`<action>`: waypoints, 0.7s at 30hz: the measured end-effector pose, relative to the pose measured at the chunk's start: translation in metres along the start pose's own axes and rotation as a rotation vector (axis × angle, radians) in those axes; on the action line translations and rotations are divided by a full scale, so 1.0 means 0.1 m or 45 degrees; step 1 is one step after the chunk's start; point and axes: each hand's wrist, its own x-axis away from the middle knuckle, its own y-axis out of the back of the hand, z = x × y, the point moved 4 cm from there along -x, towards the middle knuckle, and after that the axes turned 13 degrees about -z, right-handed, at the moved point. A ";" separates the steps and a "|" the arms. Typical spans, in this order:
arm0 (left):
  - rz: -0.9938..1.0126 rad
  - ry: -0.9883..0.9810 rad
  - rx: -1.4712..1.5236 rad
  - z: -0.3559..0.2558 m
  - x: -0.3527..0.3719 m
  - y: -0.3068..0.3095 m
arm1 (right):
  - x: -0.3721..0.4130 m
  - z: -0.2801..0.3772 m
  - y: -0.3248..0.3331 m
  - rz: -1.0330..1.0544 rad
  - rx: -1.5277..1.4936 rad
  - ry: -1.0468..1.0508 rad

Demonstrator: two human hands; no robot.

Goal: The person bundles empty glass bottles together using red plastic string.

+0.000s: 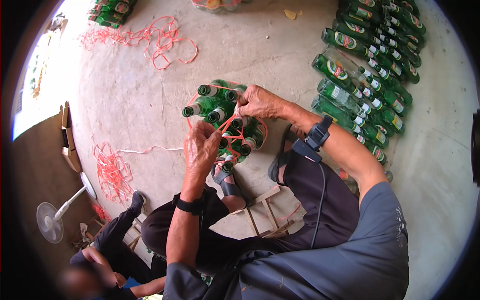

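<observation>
A cluster of green glass bottles stands on the floor between my feet, necks toward me. Pink plastic twine wraps round the bundle and crosses over its top. My left hand is closed at the near left side of the bundle, pinching a strand of the twine. At the upper right of the bundle, my right hand is also closed on the twine beside a bottle neck. Strands run between the two hands. My fingers hide some of the necks.
Rows of green bottles lie on the floor at right. Loose pink twine lies in a tangle at upper left and a heap at left. A white fan and a seated person are at lower left.
</observation>
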 end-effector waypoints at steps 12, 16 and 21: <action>0.029 0.272 0.388 -0.01 0.06 -0.03 | 0.01 0.08 0.03 0.004 0.077 0.023; -0.132 0.009 -0.145 -0.13 -0.05 0.08 | 0.00 -0.02 -0.05 -0.085 -0.005 0.110; -0.290 -0.209 -0.438 -0.11 -0.19 0.08 | -0.02 -0.07 -0.09 -0.165 0.013 0.114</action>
